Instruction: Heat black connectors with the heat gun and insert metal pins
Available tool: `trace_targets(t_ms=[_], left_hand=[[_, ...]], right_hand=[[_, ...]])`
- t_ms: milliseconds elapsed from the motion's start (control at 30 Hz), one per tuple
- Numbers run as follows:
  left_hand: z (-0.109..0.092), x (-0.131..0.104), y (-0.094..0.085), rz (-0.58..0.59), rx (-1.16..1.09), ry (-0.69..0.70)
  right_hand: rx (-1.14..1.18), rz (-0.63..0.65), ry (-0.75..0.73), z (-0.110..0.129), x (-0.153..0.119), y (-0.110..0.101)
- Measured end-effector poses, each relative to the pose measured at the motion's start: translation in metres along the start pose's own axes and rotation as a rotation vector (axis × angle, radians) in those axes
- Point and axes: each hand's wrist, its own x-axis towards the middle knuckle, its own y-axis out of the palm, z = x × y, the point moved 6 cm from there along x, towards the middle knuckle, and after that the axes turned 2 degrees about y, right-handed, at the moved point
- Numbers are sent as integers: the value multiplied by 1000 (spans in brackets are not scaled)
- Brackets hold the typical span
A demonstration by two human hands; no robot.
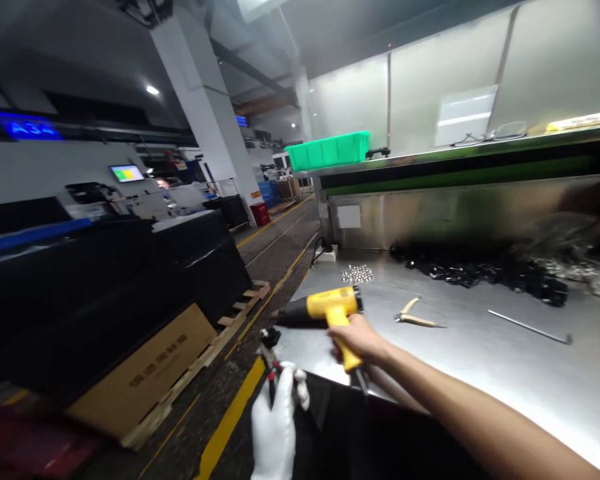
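My right hand [357, 339], bare, is wrapped round the handle of a yellow heat gun [333, 303]. The gun's black nozzle points left, past the table edge. In a white glove, my left hand [280, 400] is closed on pliers [271, 373] with red and black handles. At the jaws of these pliers sits a small black part [269, 337], just below the nozzle and apart from it. Another pair of pliers [415, 317] with pale yellow handles lies open on the metal table [460, 360].
A heap of black parts [485, 273] runs along the table's back, with small shiny metal pieces [358, 273] to its left. A thin metal rod [530, 327] lies at right. A green bin [330, 152] stands on the shelf. Left of the aisle are a cardboard sheet [145, 373] and pallets.
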Motion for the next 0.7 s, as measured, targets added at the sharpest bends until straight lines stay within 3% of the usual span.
trace_targets(t_ms=[100,233,367,500,700], left_hand=[[3,8,14,90,35,55],[3,18,44,172,207,108],[-5,29,86,265,483,323],[2,40,112,263,630,429],[16,47,115,264,809,466]], right_hand=[[171,21,-13,-28,-29,-49],[397,7,-49,-67,-73,-140],[510,-24,-22,-101,-104,-212],[571,-12,30,-125,-117,-242],[555,95,85,-140,-117,-245]])
